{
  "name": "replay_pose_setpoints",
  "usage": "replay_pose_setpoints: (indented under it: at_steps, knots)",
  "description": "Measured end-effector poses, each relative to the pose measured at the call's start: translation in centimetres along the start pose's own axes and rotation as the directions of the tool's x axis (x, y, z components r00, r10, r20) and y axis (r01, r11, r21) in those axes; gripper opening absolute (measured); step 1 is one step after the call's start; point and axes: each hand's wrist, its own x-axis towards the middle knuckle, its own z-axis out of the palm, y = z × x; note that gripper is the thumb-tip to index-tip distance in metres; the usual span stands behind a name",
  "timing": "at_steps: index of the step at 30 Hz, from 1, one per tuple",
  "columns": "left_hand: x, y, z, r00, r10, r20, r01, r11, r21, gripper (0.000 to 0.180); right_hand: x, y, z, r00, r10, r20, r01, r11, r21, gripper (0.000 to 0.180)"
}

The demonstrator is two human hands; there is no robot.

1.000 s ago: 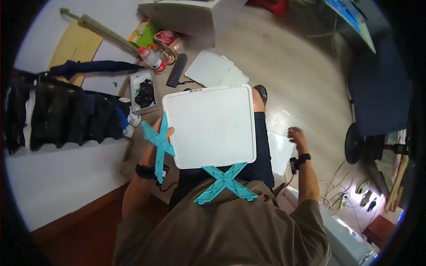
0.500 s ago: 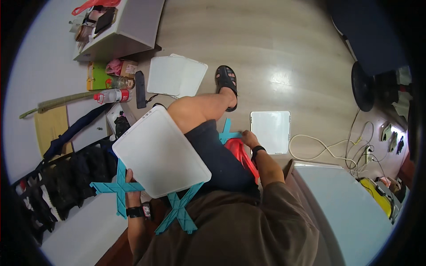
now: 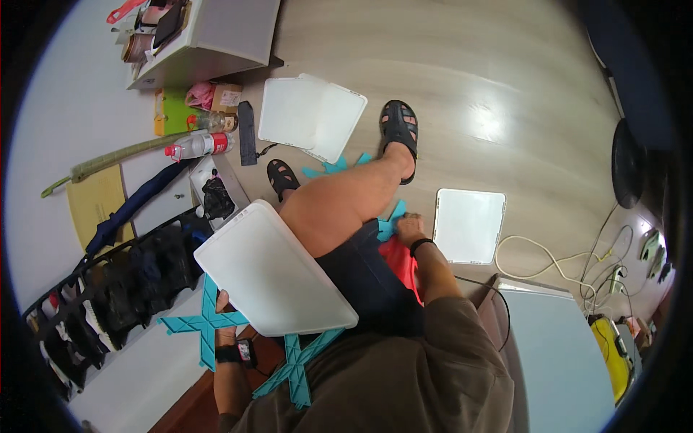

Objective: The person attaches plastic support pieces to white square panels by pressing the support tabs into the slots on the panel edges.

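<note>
Left hand holds a teal cross beside a white panel; right hand touches a teal piece.

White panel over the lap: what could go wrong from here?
The white panel slants over the lap, with only the left hand at its side; it might slide off.

The teal cross at its lower edge lies against the shirt; leaning forward could knock it.

The right hand is at another teal piece by a red item; the piece may snag there.
</note>
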Motion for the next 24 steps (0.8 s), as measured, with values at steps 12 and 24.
replay_pose_setpoints:
  at_steps: [12, 24]
  knots:
    - [4.7, -0.1, -3.8, 0.988, -0.097, 0.117, 0.102, 0.994, -0.038, 0.057, -7.7, 8.8, 0.5, 0.89, 0.365, -0.272, 0.031, 0.547, 0.837, 0.022]
    - [8.3, 4.2, -11.1, 0.921, 0.389, -0.032, -0.39, 0.916, -0.098, 0.035, -20.7, 7.8, -13.7, 0.687, 0.614, -0.388, 0.581, -0.143, 0.802, 0.009]
